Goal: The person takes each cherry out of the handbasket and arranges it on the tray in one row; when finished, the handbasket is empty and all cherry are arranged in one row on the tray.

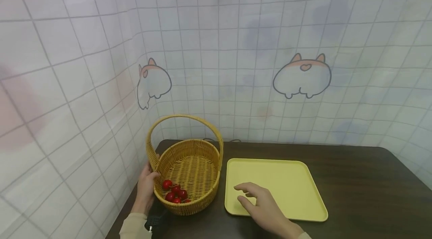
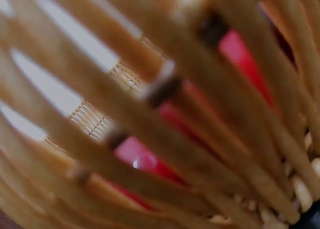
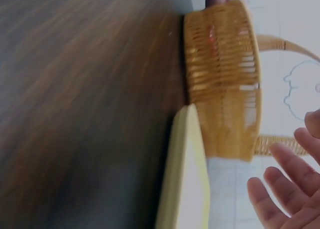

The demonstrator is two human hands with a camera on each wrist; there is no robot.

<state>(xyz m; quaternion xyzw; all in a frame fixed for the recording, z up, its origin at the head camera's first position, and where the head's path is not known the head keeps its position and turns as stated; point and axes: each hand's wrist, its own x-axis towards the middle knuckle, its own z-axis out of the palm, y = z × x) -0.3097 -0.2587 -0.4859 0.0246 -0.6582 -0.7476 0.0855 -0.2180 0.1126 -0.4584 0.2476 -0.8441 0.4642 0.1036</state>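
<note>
My left hand (image 1: 145, 186) grips the basket (image 1: 187, 209) by its left side. The visible cherries (image 1: 176, 189) lie inside, near left. My right hand (image 1: 264, 205) hovers over the tray (image 1: 290, 184), fingers (image 1: 252, 187) released (nothing held). Basket placement appears complete; what remains, I cannot tell.

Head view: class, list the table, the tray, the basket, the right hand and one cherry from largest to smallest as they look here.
1. Table
2. Tray and basket, unranked: the tray looks wider, the basket taller
3. Right hand
4. Cherry
</note>
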